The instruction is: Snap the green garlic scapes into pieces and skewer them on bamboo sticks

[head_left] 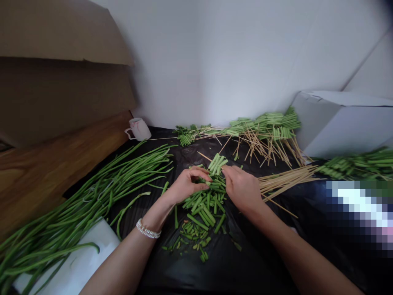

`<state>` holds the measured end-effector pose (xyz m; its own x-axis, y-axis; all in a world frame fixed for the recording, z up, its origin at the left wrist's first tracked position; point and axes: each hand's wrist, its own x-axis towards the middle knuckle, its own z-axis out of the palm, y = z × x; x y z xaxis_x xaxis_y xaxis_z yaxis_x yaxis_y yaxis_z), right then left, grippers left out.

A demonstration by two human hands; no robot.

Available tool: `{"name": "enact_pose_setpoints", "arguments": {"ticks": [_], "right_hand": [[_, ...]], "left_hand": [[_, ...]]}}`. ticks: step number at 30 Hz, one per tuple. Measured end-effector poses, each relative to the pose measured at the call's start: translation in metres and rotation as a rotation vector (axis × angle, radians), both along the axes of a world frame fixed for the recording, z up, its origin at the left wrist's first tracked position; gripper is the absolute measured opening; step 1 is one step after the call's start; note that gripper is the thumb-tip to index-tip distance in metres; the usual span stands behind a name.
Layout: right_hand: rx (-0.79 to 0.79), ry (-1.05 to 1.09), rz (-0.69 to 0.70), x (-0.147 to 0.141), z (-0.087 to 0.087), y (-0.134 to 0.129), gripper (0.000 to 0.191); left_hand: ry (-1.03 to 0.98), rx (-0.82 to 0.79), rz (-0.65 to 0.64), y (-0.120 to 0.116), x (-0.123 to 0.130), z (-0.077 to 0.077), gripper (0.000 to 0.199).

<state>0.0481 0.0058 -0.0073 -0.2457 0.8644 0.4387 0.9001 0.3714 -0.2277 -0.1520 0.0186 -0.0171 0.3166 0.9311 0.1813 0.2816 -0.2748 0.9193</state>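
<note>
In the head view, my right hand (241, 186) is closed round a bamboo skewer whose pointed tip (203, 155) sticks out to the upper left. Several cut long bean pieces (217, 164) are threaded side by side on this skewer. My left hand (192, 183), a beaded bracelet on its wrist, pinches a short long bean piece (208, 184) between thumb and fingers, just left of the threaded row. Below both hands lies a loose pile of cut long bean pieces (207, 215), with smaller trimmings (192, 233) nearer to me.
Uncut long beans (101, 196) spread across the left, partly over a white sheet (89, 254). Bare skewers (287, 180) lie at right. Filled skewers (267, 123) are stacked at the back beside a white box (346, 119). A mug (140, 129) and cardboard box (67, 90) stand back left.
</note>
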Motion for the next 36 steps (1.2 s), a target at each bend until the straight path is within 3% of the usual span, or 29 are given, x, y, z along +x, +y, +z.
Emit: {"name": "enact_pose_setpoints", "arguments": {"ticks": [4,11,20,36], "right_hand": [[0.013,0.006,0.005,0.0,0.0,0.0,0.029],[0.044,0.019,0.06,-0.001,0.001,-0.004,0.03],[0.052,-0.066,0.113,-0.006,-0.005,-0.007,0.027],[0.044,-0.129,0.082,-0.007,-0.003,-0.008,0.027]], "left_hand": [[-0.115,-0.045,0.065,0.0,0.002,0.002,0.019],[-0.604,-0.182,0.394,0.008,-0.005,0.007,0.046],[-0.835,-0.375,0.435,0.014,-0.012,0.01,0.014],[-0.866,-0.428,0.383,0.013,-0.012,0.009,0.016]]}}
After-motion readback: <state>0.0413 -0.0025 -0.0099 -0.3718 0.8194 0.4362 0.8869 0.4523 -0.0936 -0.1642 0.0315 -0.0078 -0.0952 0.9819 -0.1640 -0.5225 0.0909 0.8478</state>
